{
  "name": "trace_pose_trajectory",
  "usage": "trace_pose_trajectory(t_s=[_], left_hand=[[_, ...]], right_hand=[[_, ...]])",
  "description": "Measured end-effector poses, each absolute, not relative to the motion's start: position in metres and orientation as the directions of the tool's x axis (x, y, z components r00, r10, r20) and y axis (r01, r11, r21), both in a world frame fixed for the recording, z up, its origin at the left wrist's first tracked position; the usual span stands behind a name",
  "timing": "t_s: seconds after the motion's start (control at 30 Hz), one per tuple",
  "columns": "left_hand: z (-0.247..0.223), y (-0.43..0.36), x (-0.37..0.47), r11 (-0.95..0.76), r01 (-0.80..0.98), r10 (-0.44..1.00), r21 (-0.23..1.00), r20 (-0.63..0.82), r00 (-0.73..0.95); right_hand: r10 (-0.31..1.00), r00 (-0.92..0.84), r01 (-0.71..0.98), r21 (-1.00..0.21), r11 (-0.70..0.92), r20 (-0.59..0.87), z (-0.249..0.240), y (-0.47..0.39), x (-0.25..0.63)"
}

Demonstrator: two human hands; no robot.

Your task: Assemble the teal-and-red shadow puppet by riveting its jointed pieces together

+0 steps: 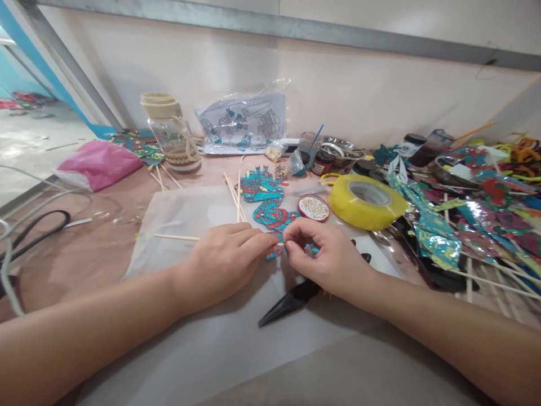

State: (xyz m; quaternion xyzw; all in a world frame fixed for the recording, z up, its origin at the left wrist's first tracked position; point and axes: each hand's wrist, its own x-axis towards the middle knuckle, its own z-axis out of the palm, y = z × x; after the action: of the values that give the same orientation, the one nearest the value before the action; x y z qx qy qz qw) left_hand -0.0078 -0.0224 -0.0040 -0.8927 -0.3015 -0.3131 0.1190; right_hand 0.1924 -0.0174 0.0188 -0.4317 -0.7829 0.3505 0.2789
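Observation:
A flat turquoise and red dragon-like cutout figure (270, 211) lies on the translucent sheet (211, 338), its lower end between my hands. My left hand (230, 259) rests palm down, fingers closed over a thin wooden stick (175, 237). The stick's left part shows beyond the hand, and a pale tip lines up with it at my fingertips. My right hand (327, 256) pinches thumb and forefinger at that tip, touching the figure's lower edge. Under my right hand lies a black pointed tool (291, 301), partly hidden.
A yellow tape roll (366, 201) and a round lid of small beads (313, 207) sit beyond my right hand. More sticks (235, 197) lie beside the figure. A bottle (173, 135) and a pink bag (99, 163) stand back left. Coloured cutouts (437, 242) pile up at right.

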Motion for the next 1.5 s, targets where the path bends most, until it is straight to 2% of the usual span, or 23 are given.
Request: trace_pose_trajectory(t_s=[0.13,0.23,0.27,0.33,0.47,0.53,0.63,0.77,1.2,1.37,1.5], left_hand=[[0.003,-0.026,-0.01,-0.784,0.595,0.399,-0.174,0.593,0.699],[0.01,-0.029,-0.01,-0.755,0.561,0.319,-0.341,0.557,0.767],[0.011,-0.029,-0.01,-0.745,0.554,0.307,-0.371,0.547,0.779],[0.01,-0.029,-0.009,-0.745,0.565,0.329,-0.354,0.542,0.773],[0.002,-0.024,-0.008,-0.756,0.646,0.468,-0.107,0.601,0.647],[-0.001,-0.022,-0.008,-0.755,0.656,0.512,-0.003,0.623,0.592],[-0.001,-0.022,-0.009,-0.759,0.647,0.546,0.078,0.618,0.566],[0.001,-0.022,-0.01,-0.76,0.641,0.561,0.104,0.603,0.567],[-0.001,-0.02,-0.009,-0.781,0.616,0.537,0.1,0.611,0.581],[0.001,-0.021,-0.01,-0.782,0.617,0.529,0.086,0.614,0.586],[0.003,-0.022,-0.012,-0.785,0.615,0.524,0.075,0.611,0.594]], right_hand=[[0.893,-0.45,0.36,-0.921,0.146,-0.034,0.015,-0.016,0.191],[0.863,-0.474,0.282,-0.958,-0.043,-0.178,0.014,-0.013,0.191],[0.847,-0.487,0.269,-0.959,-0.089,-0.215,0.014,-0.012,0.191],[0.828,-0.503,0.264,-0.956,-0.125,-0.247,0.017,-0.01,0.191],[0.845,-0.508,0.274,-0.961,-0.029,-0.17,0.025,-0.007,0.192],[0.877,-0.478,0.256,-0.963,0.087,-0.048,0.026,-0.008,0.194],[0.892,-0.425,0.279,-0.914,0.293,0.156,0.022,-0.011,0.195],[0.858,-0.439,0.351,-0.827,0.438,0.268,0.017,-0.016,0.195],[0.799,-0.486,0.461,-0.672,0.579,0.355,0.015,-0.015,0.195],[0.797,-0.501,0.411,-0.718,0.562,0.337,0.015,-0.018,0.197],[0.826,-0.498,0.275,-0.856,0.438,0.263,0.014,-0.017,0.199]])
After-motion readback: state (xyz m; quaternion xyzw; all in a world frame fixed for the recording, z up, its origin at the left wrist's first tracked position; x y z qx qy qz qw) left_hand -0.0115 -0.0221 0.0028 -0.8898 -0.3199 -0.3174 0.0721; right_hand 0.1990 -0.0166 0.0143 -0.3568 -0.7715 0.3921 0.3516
